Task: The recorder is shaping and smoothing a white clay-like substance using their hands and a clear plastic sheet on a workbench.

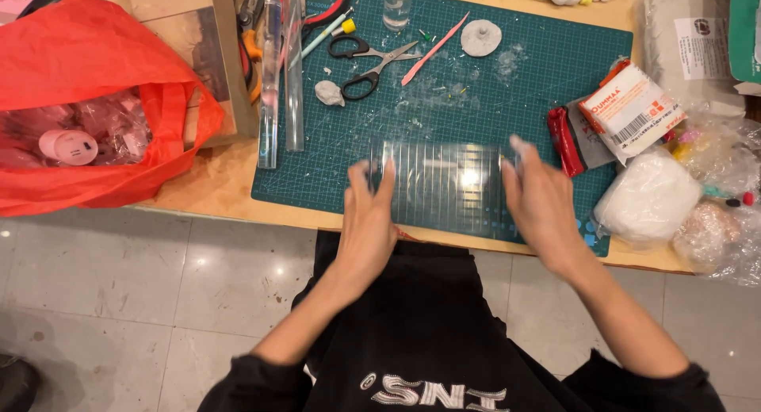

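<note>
A clear acrylic sheet (pixel 444 186) with fine ruled lines is held flat just above the green cutting mat (pixel 507 87). My left hand (pixel 369 222) grips its left edge, fingers on top. My right hand (pixel 539 202) grips its right edge and looks motion-blurred. Whether the sheet touches the mat I cannot tell. Farther back on the mat lie black-handled scissors (pixel 372 63), a pink sculpting tool (pixel 434 47), a grey clay disc (pixel 481 38) and a small grey clay lump (pixel 330 92).
A red plastic bag (pixel 87 103) with wrapped items sits at left beside a cardboard box (pixel 198 39). Clear rods (pixel 271 87) lie along the mat's left edge. Clay packets (pixel 630 111) and white clay in plastic (pixel 646 198) crowd the right. A small bottle (pixel 396 3) stands at the back.
</note>
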